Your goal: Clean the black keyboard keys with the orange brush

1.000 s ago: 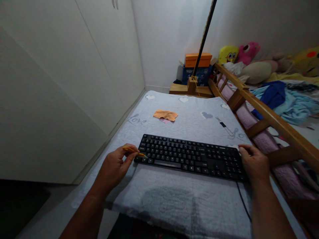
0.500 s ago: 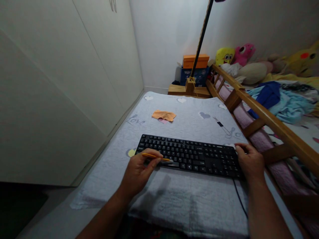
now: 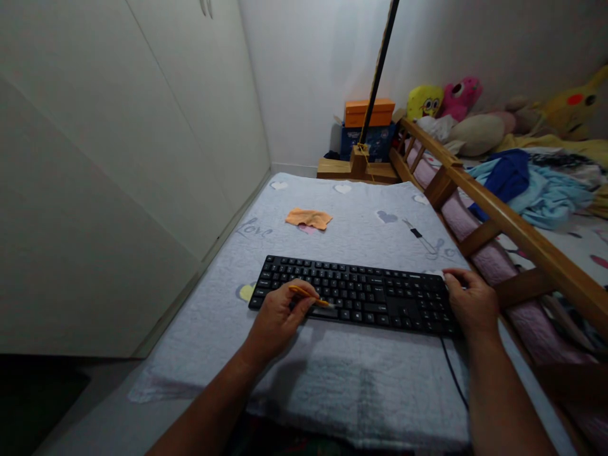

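Note:
A black keyboard (image 3: 403, 310) lies on the cloth-covered table in front of me. My left hand (image 3: 278, 316) is closed in a pinch around a small brush (image 3: 322, 303) with an orange handle. Its pale tip is over the keyboard's lower row, close to the space bar; whether the bristles touch the keys I cannot tell. At the keyboard's right end, my right hand (image 3: 475, 301) is closed on the edge, with the fingers partly hidden. A black cable (image 3: 453, 373) runs from the keyboard's near side towards me.
An orange cloth (image 3: 308, 219) and a thin wire tool with a black middle (image 3: 416, 233) lie beyond the keyboard. A wooden bed rail (image 3: 517, 237) borders the right side, a white wardrobe (image 3: 142, 190) the left. Boxes (image 3: 369, 114) and a black pole (image 3: 380, 69) stand at the back.
My left hand has shifted slightly right and up with the brush, whose tip moved a little right along the lower keys. My right hand stays at the keyboard's end. The view shifted slightly.

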The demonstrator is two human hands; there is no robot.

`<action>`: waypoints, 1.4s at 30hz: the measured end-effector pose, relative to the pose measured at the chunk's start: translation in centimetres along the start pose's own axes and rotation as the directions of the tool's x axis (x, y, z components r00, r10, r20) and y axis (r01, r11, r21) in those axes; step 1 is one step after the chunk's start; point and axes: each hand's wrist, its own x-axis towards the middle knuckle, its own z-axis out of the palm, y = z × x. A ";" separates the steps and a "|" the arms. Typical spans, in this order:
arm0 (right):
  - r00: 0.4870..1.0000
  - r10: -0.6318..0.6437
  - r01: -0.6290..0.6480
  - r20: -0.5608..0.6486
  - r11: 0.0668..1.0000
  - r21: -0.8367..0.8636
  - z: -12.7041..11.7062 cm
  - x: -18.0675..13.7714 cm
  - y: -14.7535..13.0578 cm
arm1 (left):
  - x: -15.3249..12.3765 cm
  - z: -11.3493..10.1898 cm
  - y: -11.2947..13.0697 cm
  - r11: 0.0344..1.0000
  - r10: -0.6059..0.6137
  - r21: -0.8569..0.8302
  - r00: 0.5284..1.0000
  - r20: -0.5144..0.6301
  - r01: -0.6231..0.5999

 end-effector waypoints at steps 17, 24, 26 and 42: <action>1.000 0.003 -0.003 0.002 0.999 -0.050 0.0 0.0 0.1 | -1.0 -6.3 -1.7 0.981 -0.022 0.191 0.995 -0.095 0.040; 0.999 0.042 -0.041 0.011 0.997 -0.059 0.0 0.0 0.2 | -1.4 -8.6 -2.0 0.967 -0.024 0.247 0.991 -0.133 0.057; 0.998 0.054 -0.053 0.018 0.996 -0.066 -0.1 -0.1 0.1 | -1.5 -9.1 -2.0 0.960 -0.019 0.275 0.989 -0.144 0.058; 0.999 0.035 -0.033 0.028 0.997 -0.068 0.0 0.0 0.2 | -3.1 -12.3 -2.8 0.894 0.000 0.410 0.914 -0.406 0.182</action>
